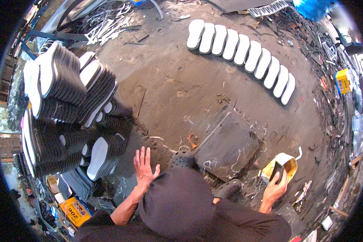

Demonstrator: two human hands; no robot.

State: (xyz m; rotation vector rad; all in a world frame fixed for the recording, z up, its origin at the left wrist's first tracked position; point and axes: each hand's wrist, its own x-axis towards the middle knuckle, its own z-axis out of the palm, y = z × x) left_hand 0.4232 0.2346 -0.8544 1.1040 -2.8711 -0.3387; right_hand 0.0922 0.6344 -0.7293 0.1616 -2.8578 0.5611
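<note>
My left hand [145, 167] is held out over the ground with fingers stretched, empty, between the stacked soles and a dark perforated clog [182, 159]. My right hand [275, 189] grips a dark flat piece [277, 170] at the mouth of a cut-open yellow container [291, 162]. The piece dips partly into the container; its lower end is hidden. Between the hands lies a dark square board [230, 141] with pale stringy residue on it. Farther off, several white shoe soles [242, 50] lie side by side in a curved row on the ground.
Tall stacks of white-topped dark soles [58, 80] stand at the left. White offcut strips [113, 26] are heaped at the far left. Yellow boxes sit at the lower left [75, 211] and right edge [343, 81]. Scraps [326, 109] litter the right; a blue bag [314, 9] is behind.
</note>
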